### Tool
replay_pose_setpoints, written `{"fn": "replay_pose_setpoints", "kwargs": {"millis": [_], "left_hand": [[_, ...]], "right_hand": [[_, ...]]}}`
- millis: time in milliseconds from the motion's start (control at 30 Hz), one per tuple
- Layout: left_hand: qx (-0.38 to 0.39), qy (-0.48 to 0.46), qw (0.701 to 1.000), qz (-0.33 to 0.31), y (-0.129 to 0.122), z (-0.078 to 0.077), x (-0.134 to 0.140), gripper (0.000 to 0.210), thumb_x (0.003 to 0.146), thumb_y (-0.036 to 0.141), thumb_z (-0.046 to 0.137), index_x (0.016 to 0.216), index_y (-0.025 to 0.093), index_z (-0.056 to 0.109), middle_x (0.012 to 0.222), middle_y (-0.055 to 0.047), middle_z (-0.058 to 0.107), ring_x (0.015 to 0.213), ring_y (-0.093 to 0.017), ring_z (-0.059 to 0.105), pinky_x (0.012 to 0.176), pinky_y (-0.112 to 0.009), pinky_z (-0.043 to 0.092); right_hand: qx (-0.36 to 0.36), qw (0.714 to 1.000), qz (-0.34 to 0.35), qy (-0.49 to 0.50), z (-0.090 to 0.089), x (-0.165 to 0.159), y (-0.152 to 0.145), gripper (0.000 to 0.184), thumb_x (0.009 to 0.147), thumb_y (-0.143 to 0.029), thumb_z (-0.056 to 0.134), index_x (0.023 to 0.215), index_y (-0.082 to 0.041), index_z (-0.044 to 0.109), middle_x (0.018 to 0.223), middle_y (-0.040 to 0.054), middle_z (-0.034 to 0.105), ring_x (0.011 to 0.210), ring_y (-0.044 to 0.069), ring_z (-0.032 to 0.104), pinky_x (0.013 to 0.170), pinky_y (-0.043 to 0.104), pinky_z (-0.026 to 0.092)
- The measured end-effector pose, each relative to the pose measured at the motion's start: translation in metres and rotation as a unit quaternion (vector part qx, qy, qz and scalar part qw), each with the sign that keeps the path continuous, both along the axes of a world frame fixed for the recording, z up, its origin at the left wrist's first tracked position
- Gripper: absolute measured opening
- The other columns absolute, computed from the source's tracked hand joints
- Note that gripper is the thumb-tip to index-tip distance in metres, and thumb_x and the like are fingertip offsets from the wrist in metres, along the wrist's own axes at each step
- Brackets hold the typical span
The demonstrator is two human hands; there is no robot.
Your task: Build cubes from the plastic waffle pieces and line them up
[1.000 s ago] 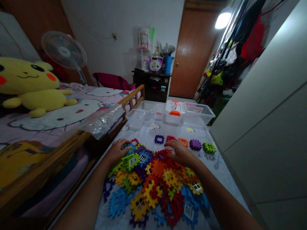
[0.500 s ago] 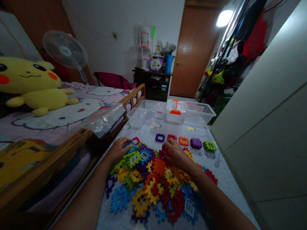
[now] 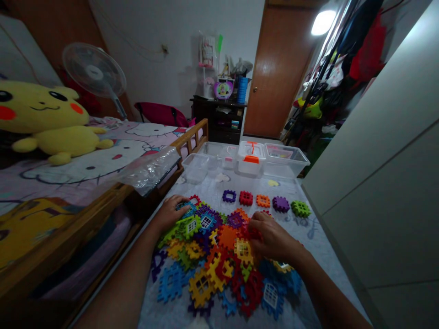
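A heap of colourful plastic interlocking tiles (image 3: 228, 237) with toothed edges lies on the cloth-covered surface before me. My left hand (image 3: 172, 212) rests on the heap's left side, fingers spread over a blue tile (image 3: 187, 209) and green ones. On the right of the heap, my right hand (image 3: 270, 234) has its fingers curled down around a red tile (image 3: 254, 230); its fingertips are partly hidden. Behind the heap stands a row of tiles: dark purple (image 3: 229, 196), red (image 3: 246, 198), orange (image 3: 263, 201), purple (image 3: 281, 204) and green (image 3: 301, 209).
Clear plastic bins (image 3: 197, 167) and a lidded box with orange clips (image 3: 251, 160) stand at the far end. A wooden bed rail (image 3: 192, 137) runs along the left, with a plastic bag (image 3: 151, 169) on it. A pale cabinet (image 3: 380, 183) borders the right side.
My right hand has moved right across the heap, uncovering the red tile in the row and a purple tile in the heap. My left hand stays in place.
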State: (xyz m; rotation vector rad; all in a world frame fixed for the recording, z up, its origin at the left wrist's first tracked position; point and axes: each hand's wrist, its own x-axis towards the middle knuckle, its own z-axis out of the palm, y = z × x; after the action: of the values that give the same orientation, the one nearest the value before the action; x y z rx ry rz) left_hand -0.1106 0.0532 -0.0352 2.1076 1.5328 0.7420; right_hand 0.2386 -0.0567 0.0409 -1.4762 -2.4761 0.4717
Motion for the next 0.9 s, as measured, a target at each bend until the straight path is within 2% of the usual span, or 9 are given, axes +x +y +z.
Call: {"fn": "replay_pose_setpoints", "kwargs": {"millis": [100, 200, 300, 500, 633, 700, 800, 900], "left_hand": [[-0.005, 0.001, 1.0, -0.001, 0.0, 0.0, 0.0, 0.042, 0.08, 0.054, 0.055, 0.101, 0.02, 0.069, 0.108, -0.008, 0.066, 0.106, -0.028, 0.06, 0.1, -0.042, 0.043], [-0.003, 0.0, 1.0, 0.001, 0.0, 0.0, 0.0, 0.042, 0.08, 0.053, 0.054, 0.101, 0.02, 0.069, 0.108, -0.008, 0.067, 0.106, -0.028, 0.059, 0.1, -0.042, 0.042], [-0.003, -0.003, 1.0, 0.0, -0.001, 0.002, 0.001, 0.041, 0.08, 0.054, 0.054, 0.1, 0.02, 0.069, 0.108, -0.008, 0.067, 0.106, -0.028, 0.06, 0.1, -0.042, 0.043], [-0.001, -0.005, 1.0, -0.004, -0.001, 0.003, 0.002, 0.043, 0.08, 0.054, 0.054, 0.098, 0.018, 0.068, 0.107, -0.009, 0.067, 0.105, -0.028, 0.06, 0.098, -0.041, 0.044], [0.001, -0.007, 1.0, -0.005, 0.0, 0.002, 0.002, 0.042, 0.081, 0.052, 0.054, 0.1, 0.018, 0.068, 0.107, -0.009, 0.067, 0.105, -0.028, 0.06, 0.098, -0.041, 0.043], [0.002, -0.008, 1.0, -0.004, 0.0, 0.001, 0.002, 0.042, 0.08, 0.052, 0.054, 0.1, 0.018, 0.068, 0.107, -0.009, 0.067, 0.105, -0.028, 0.06, 0.099, -0.041, 0.043], [-0.001, -0.01, 1.0, -0.003, 0.0, 0.0, 0.001, 0.042, 0.08, 0.053, 0.054, 0.1, 0.018, 0.068, 0.107, -0.009, 0.066, 0.105, -0.028, 0.06, 0.098, -0.041, 0.043], [-0.002, -0.009, 1.0, -0.007, 0.0, 0.0, 0.001, 0.043, 0.081, 0.053, 0.054, 0.1, 0.018, 0.068, 0.106, -0.009, 0.066, 0.105, -0.028, 0.06, 0.098, -0.04, 0.043]], "right_hand": [[-0.003, 1.0, 0.006, 0.014, 0.008, -0.007, -0.003, 0.005, 0.079, -0.018, 0.059, 0.083, -0.019, 0.061, 0.092, 0.0051, 0.056, 0.088, 0.019, 0.051, 0.08, 0.031, 0.042], [0.018, 0.999, 0.003, 0.034, 0.013, -0.024, -0.005, 0.018, 0.082, -0.03, 0.062, 0.096, -0.019, 0.062, 0.101, 0.0075, 0.059, 0.095, 0.023, 0.051, 0.088, 0.036, 0.042], [0.016, 0.999, 0.0, 0.028, 0.008, -0.043, -0.007, 0.035, 0.078, -0.04, 0.068, 0.105, -0.018, 0.061, 0.109, 0.0104, 0.06, 0.102, 0.027, 0.05, 0.093, 0.04, 0.041], [0.023, 1.0, -0.006, 0.002, -0.007, -0.055, -0.006, 0.041, 0.072, -0.04, 0.074, 0.105, -0.019, 0.062, 0.107, 0.0097, 0.061, 0.1, 0.028, 0.05, 0.092, 0.042, 0.041], [0.036, 0.999, -0.025, 0.026, -0.011, -0.052, -0.007, 0.036, 0.072, -0.033, 0.071, 0.105, -0.019, 0.062, 0.108, 0.0093, 0.061, 0.102, 0.027, 0.051, 0.095, 0.041, 0.041], [0.042, 0.997, -0.035, 0.051, -0.012, -0.045, -0.006, 0.041, 0.074, -0.031, 0.068, 0.113, -0.019, 0.06, 0.115, 0.0101, 0.059, 0.108, 0.027, 0.051, 0.098, 0.042, 0.04], [0.057, 0.993, -0.06, 0.082, -0.01, -0.025, -0.003, 0.053, 0.076, -0.028, 0.064, 0.128, -0.02, 0.052, 0.125, 0.0119, 0.056, 0.116, 0.028, 0.05, 0.103, 0.044, 0.039], [0.066, 0.988, -0.11, 0.083, -0.003, 0.003, 0.002, 0.05, 0.078, -0.032, 0.06, 0.127, -0.02, 0.053, 0.127, 0.0129, 0.054, 0.118, 0.029, 0.05, 0.103, 0.047, 0.04]]}}
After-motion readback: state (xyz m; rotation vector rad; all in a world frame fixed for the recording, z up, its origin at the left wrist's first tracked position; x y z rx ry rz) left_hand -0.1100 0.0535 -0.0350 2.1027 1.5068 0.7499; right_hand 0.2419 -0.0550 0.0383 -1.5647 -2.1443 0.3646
